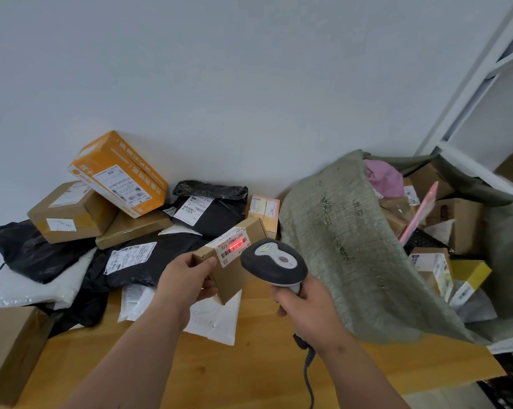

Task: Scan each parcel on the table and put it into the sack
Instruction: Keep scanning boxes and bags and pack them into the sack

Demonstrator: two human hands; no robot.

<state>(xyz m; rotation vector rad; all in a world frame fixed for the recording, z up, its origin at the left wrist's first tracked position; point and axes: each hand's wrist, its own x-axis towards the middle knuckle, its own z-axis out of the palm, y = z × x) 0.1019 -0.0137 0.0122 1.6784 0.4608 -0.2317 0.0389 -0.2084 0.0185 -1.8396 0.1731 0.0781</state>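
Midway: left hand (187, 278) grips 1 cardboard parcel (231, 258), right hand (305, 305) grips the barcode scanner (274, 262) (red beam on label), sack (352, 246) part-filled, many parcels unscanned.

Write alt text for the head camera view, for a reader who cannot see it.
A person's left hand holds a small cardboard box while the right hand aims a handheld scanner, its red light on the box's label. Behind lie more parcels on a wooden table; at right, an open green sack holds parcels.
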